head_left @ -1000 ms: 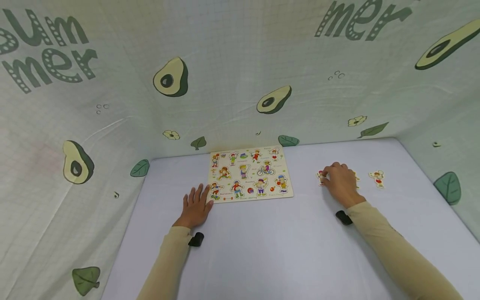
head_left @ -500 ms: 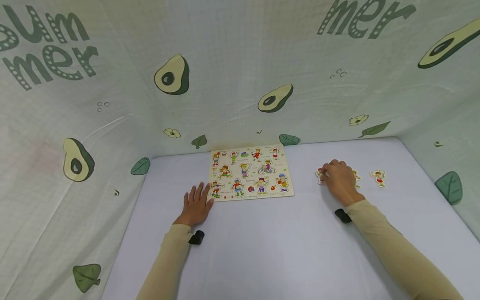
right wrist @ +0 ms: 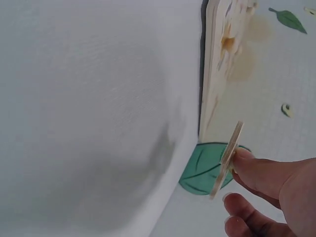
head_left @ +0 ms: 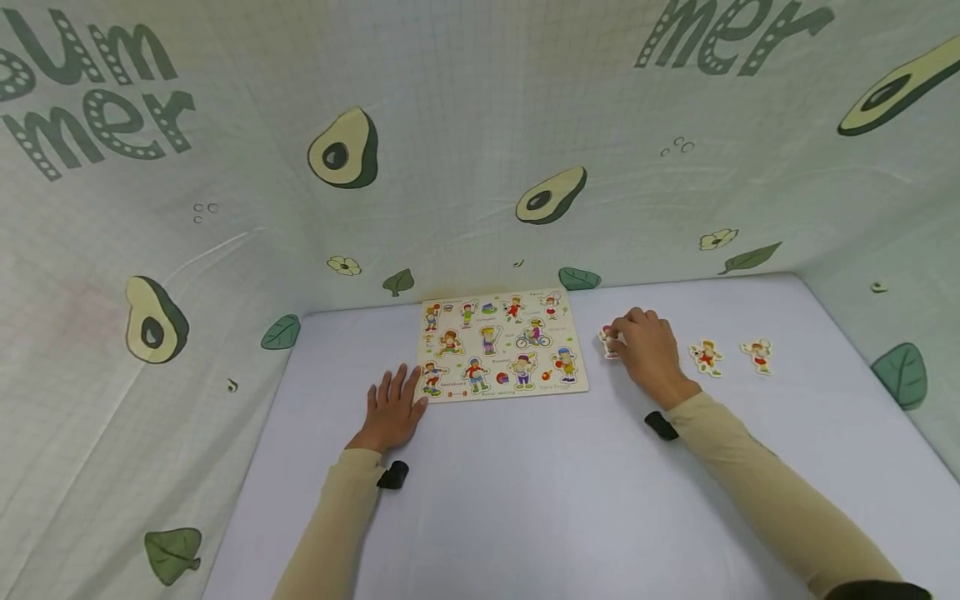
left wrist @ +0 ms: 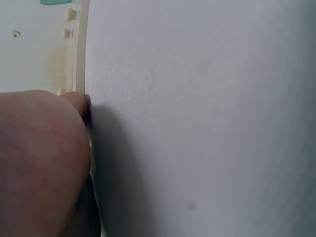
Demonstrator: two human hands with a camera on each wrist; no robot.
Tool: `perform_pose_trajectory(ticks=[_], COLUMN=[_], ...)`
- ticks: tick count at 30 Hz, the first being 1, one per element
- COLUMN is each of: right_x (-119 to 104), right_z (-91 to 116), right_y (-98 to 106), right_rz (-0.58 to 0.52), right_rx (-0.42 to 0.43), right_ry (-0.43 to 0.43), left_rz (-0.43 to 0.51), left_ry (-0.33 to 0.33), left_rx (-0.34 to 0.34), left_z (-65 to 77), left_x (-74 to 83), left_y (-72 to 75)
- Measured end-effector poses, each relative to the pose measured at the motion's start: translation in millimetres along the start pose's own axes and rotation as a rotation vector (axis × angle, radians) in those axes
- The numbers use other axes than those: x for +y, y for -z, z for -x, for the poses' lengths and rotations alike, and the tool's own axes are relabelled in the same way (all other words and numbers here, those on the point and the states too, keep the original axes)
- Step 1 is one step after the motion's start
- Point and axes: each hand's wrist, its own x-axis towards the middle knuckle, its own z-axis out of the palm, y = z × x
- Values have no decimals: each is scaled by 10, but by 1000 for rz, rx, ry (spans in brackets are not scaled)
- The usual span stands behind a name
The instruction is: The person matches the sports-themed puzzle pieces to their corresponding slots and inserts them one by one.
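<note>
A wooden puzzle board (head_left: 510,392) with printed sporty figures lies at the back middle of the table. My left hand (head_left: 388,412) rests flat with fingers spread, its fingertips at the board's lower left edge. To the board's right, my right hand (head_left: 648,350) pinches a puzzle piece (head_left: 608,342) between thumb and fingers. In the right wrist view that puzzle piece (right wrist: 227,160) is seen edge-on, thin and wooden, held above the white surface. Its picture is mostly hidden by the fingers in the head view.
Two more puzzle pieces lie on the table right of my right hand: a figure with a ball (head_left: 707,357) and a figure in red and white (head_left: 757,356). A cloth printed with avocados (head_left: 342,154) hangs behind and at the sides of the white table (head_left: 510,500).
My right hand has lifted the puzzle piece and moved left with it towards the board, uncovering the piece with the ball. The left hand stays in place.
</note>
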Motion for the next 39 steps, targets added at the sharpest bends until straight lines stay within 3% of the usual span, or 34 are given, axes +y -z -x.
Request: perform_pose_trajectory(ticks=[18, 39], right_x=[-463, -1061], right_z=[-245, -733], right_y=[-219, -519], right_rz=[-1, -43], right_rx=[23, -7], right_ry=[127, 223], left_rz=[-6, 10], left_ry=[9, -3], left_rx=[11, 13], left_z=[12, -24], left_x=[-56, -28], left_y=[-34, -37])
